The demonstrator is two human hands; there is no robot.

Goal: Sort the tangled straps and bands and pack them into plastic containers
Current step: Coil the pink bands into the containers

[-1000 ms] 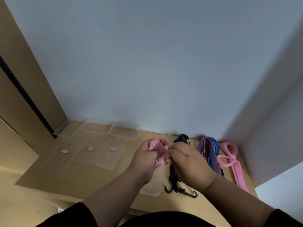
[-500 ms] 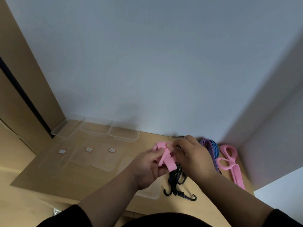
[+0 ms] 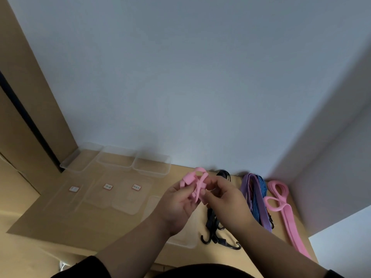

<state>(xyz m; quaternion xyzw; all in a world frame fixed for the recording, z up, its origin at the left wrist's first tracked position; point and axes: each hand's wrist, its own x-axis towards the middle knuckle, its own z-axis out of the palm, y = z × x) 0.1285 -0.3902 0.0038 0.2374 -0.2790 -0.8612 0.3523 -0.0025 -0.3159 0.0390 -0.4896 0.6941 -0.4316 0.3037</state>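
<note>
The person wears a black top whose sleeves are pushed well up, so both forearms are bare from the fingers back to near the elbows, where the dark cuffs bunch in soft folds. The left hand (image 3: 176, 205) and the right hand (image 3: 224, 197) are bare, with no ring, watch or glove on the fingers or at either wrist. Behind the fingers, between the two forearms, a rounded stretch of the same black cloth shows at the bottom edge of the view.
</note>
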